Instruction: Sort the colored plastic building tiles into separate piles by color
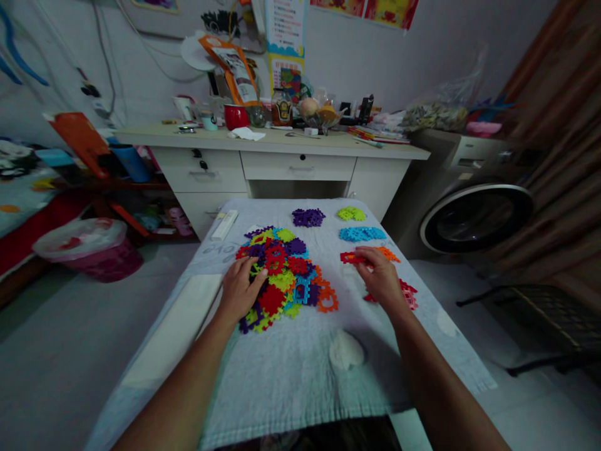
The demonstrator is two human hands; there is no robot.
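Note:
A mixed heap of toothed plastic building pieces (282, 280) in red, purple, lime, blue and orange lies on the cloth-covered table. At its left edge is my left hand (239, 289), thumb and fingers apart, touching the pieces. My right hand (379, 275) pinches a red plastic piece (348, 257) with a cut-out. Just behind that hand lie orange pieces (389, 254), partly covered by it. Under and beside the wrist are red pieces (407, 292). Farther back sit single-colour piles: blue pieces (361, 234), lime pieces (351, 213) and purple pieces (308, 217).
A white bar-shaped object (225, 225) lies at the table's back left, and a long white panel (176, 329) along its left side. A white desk (300, 145) stands beyond the table. To the right are a washing machine (462, 150) and a dark chair (549, 313).

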